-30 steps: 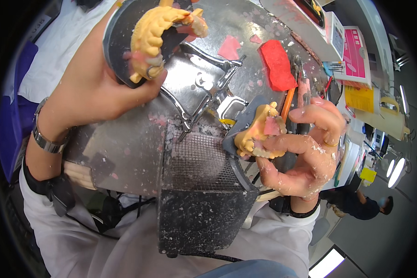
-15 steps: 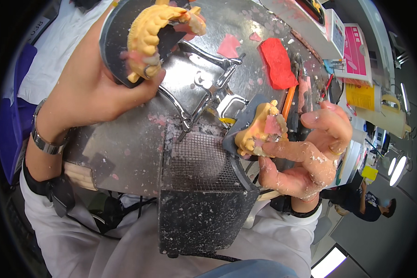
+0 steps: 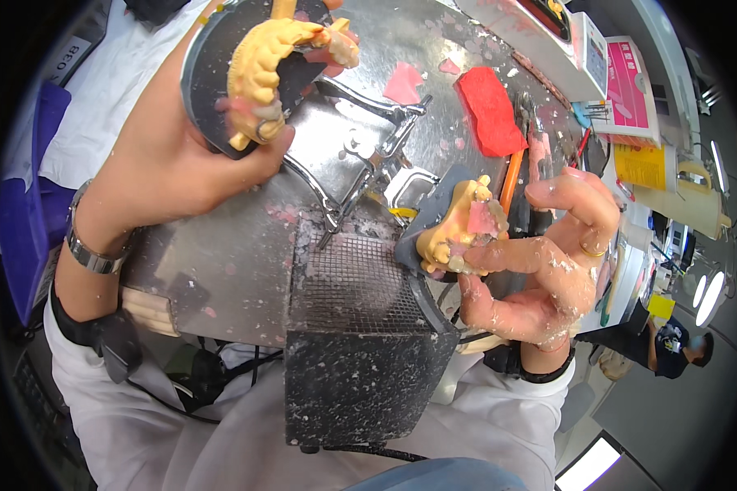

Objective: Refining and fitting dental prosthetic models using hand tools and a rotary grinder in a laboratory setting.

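My left hand [image 3: 176, 168] grips the dark base plate [image 3: 209, 90] of a metal hinged articulator [image 3: 364, 155], its thumb along the plate's near edge. On that plate sits a yellow dental model [image 3: 254, 69] with pink wax and pale teeth on parts of its arch. The opened articulator carries a second yellow dental model [image 3: 450, 233] on a grey base, with pink wax and pale teeth. Against this model's near right edge, my right hand [image 3: 561, 274] has thumb and index finger close together at a pale tooth; its other fingers curl above. White crumbs stick to the right hand.
A black box with a mesh top [image 3: 360, 286] stands at the table's front edge, under the articulator. To the right lie a red wax sheet [image 3: 490, 110], an orange-handled tool [image 3: 512, 182] and other tools. Pink scraps [image 3: 403, 83] dot the metal table. Another person [image 3: 671, 348] is far right.
The view has shifted slightly. Both hands keep their holds on the dental models, with hardly any movement between them.
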The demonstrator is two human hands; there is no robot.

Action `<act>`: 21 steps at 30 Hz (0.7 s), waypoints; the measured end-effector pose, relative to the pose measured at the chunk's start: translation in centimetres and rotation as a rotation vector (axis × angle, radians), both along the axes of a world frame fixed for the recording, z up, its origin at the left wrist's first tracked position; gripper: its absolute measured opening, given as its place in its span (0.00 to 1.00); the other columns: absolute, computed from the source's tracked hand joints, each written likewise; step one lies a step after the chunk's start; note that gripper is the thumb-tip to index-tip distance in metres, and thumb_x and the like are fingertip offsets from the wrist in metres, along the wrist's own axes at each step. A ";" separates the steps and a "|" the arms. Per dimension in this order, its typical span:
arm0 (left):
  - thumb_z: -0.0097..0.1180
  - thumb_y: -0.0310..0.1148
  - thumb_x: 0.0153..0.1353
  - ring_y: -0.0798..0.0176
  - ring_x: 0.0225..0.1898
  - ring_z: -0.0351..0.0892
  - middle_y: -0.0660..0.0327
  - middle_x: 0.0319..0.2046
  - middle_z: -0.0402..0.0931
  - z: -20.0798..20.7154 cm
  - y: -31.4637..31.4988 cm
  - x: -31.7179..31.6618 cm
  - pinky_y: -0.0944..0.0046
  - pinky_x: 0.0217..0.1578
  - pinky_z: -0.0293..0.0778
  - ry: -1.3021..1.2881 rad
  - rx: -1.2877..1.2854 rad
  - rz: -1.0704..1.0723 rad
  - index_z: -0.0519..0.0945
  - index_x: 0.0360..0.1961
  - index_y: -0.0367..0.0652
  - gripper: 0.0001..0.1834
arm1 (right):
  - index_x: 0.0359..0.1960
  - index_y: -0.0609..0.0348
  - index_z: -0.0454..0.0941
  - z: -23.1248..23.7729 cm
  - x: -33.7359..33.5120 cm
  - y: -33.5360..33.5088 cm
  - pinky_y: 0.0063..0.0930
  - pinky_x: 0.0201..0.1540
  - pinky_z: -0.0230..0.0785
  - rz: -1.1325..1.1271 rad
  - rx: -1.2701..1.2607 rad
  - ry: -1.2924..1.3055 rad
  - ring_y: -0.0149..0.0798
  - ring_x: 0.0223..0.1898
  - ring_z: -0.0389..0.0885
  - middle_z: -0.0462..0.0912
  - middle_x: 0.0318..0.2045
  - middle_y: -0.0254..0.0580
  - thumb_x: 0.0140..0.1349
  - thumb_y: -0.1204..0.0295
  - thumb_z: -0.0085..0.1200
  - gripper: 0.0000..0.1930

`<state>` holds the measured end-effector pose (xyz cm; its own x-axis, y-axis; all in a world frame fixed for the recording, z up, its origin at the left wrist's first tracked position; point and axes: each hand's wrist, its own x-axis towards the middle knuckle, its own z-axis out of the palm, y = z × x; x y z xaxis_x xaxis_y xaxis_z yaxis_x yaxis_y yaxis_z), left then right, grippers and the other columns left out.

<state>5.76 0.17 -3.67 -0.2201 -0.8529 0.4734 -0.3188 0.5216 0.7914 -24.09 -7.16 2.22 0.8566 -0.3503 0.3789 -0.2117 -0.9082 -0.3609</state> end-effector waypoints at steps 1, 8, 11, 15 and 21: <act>0.62 0.23 0.49 0.61 0.53 0.71 0.51 0.49 0.67 0.0 0.1 -0.2 0.62 0.53 0.70 0.044 0.051 0.014 0.57 0.58 0.35 0.37 | 0.21 0.53 0.83 -0.3 -0.1 0.0 0.57 0.61 0.65 -0.010 0.016 -0.021 0.46 0.55 0.62 0.65 0.48 0.46 0.32 0.69 0.68 0.10; 0.63 0.23 0.48 0.61 0.52 0.71 0.52 0.49 0.67 1.0 0.6 -0.3 0.63 0.53 0.70 0.037 0.070 0.013 0.57 0.59 0.35 0.37 | 0.23 0.52 0.84 0.9 0.5 0.8 0.57 0.63 0.61 -0.062 -0.029 0.074 0.45 0.52 0.63 0.65 0.46 0.44 0.29 0.68 0.69 0.14; 0.63 0.23 0.48 0.61 0.52 0.71 0.52 0.49 0.67 1.0 0.7 -1.1 0.63 0.53 0.70 -0.047 0.066 0.156 0.57 0.59 0.35 0.37 | 0.23 0.52 0.84 0.0 0.5 0.5 0.56 0.62 0.60 -0.049 -0.030 0.019 0.45 0.52 0.64 0.65 0.46 0.45 0.27 0.67 0.70 0.15; 0.62 0.23 0.48 0.62 0.52 0.71 0.52 0.49 0.67 1.4 0.6 -0.3 0.63 0.52 0.70 0.064 0.141 0.029 0.58 0.58 0.34 0.37 | 0.23 0.52 0.83 -0.8 0.7 -0.1 0.53 0.61 0.61 0.025 0.031 -0.068 0.45 0.52 0.65 0.65 0.46 0.46 0.28 0.68 0.69 0.14; 0.62 0.24 0.49 0.61 0.52 0.71 0.52 0.48 0.67 0.8 0.5 -0.7 0.62 0.53 0.69 -0.048 0.076 0.096 0.58 0.58 0.34 0.36 | 0.22 0.53 0.82 -0.6 0.6 0.2 0.57 0.65 0.55 -0.009 0.072 -0.048 0.44 0.52 0.67 0.64 0.47 0.48 0.29 0.71 0.66 0.12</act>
